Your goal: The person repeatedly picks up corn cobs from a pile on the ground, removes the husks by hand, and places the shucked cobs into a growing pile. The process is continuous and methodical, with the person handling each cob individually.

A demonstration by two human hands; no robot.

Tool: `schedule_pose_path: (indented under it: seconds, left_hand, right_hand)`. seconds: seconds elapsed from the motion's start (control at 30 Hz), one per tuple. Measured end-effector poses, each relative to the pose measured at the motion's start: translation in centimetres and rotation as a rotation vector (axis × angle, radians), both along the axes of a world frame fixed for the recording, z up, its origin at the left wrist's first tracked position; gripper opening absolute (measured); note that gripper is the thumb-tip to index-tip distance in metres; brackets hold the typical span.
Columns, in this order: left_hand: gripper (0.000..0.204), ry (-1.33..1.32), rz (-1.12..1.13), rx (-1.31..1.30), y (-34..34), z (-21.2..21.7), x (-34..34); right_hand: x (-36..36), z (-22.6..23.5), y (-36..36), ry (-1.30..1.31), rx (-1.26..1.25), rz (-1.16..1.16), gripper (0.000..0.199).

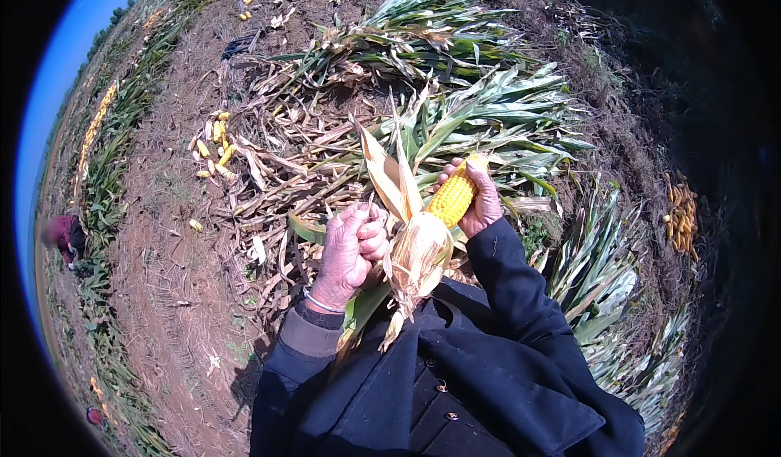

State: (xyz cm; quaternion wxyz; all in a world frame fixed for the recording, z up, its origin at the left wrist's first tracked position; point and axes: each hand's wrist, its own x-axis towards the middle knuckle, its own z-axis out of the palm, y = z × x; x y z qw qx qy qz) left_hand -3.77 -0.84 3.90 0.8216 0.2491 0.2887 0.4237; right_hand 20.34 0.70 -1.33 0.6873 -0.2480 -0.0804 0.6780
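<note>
My right hand (482, 199) is wrapped round a bright yellow ear of corn (454, 200), just ahead of my chest. Dry tan husk (419, 253) is peeled back from the ear and hangs toward my jacket, while other husk leaves (389, 172) stand up beside it. Close to the husk on its left side, my left hand (355, 245) is closed in a fist. What its fingers grip, if anything, is hidden. A green leaf (364, 317) hangs below that fist, next to my wrist.
Cut corn stalks (488, 123) lie in heaps ahead and to the right. Husked ears (215, 148) are scattered on bare soil at the left. Another pile of ears (681, 215) lies far right. A person in dark red (65, 236) is at the far left.
</note>
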Motion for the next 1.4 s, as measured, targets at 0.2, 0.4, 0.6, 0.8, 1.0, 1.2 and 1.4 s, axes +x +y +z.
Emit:
schedule_pose_path:
  seconds: [0.2, 0.4, 0.6, 0.8, 1.0, 1.2, 1.4]
  left_hand:
    - [0.019, 0.285, 0.210, 0.276, 0.7, -0.4, -1.3]
    - [0.060, 0.656, 0.494, 0.900, 1.2, 6.2, -0.4]
    - [0.110, 0.230, 0.012, 0.675, 0.5, 4.5, 4.1]
    - [0.087, 0.699, -0.088, 0.627, -0.5, 2.7, 4.2]
    - [0.051, 0.390, -0.189, 0.367, -0.9, 1.1, 4.6]
    - [0.043, 0.300, -0.394, 0.175, -1.8, 0.0, 5.4]
    - [0.049, 0.472, -0.689, 0.309, -4.4, -4.5, 5.3]
  right_hand:
    - [1.5, 3.9, 0.0, -0.469, 0.096, -0.213, 0.031]
    - [-0.8, 7.4, -0.9, -0.883, 0.362, -0.102, 0.040]
    - [-5.7, 9.4, -1.5, -0.702, 0.414, 0.120, 0.035]
    - [-5.7, 11.1, -0.4, -0.321, 0.464, 0.028, 0.035]
    - [-5.5, 10.6, -0.3, -0.326, 0.385, 0.038, 0.030]
    - [-3.8, 9.9, -0.3, -0.603, 0.326, 0.244, 0.033]
    - [-6.1, 10.1, -1.8, -1.579, 0.674, 0.793, 0.055]
